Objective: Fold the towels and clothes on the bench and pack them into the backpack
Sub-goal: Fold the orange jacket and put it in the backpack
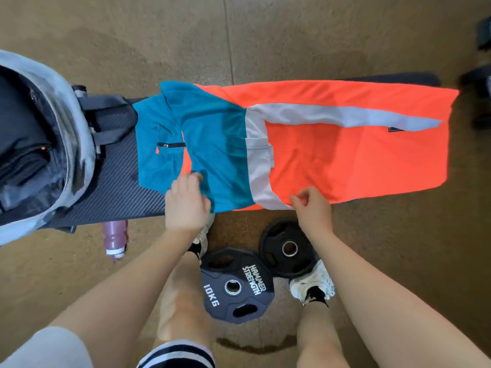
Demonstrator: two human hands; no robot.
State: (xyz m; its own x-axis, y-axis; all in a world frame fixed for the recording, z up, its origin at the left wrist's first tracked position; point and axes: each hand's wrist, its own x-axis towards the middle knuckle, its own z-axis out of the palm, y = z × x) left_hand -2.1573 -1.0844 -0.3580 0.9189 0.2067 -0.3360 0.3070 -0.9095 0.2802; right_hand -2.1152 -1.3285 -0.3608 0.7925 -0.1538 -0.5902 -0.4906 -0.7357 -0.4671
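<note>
A long-sleeved top (345, 160) in orange, teal and grey lies flat across the black bench (119, 181), its collar toward the left. One grey-striped sleeve is folded across the orange body. My left hand (187, 201) grips the teal fabric at the near edge, fingers curled. At the near hem, where the grey band meets the orange, my right hand (313, 208) pinches the cloth between thumb and fingers. The grey backpack (66, 123) stands open on the bench's left end, its dark inside showing.
Two black weight plates (236, 285) lie on the brown floor between my feet. A pink bottle (115, 239) lies under the bench's near edge. Dark gym gear (478, 83) sits at the far right.
</note>
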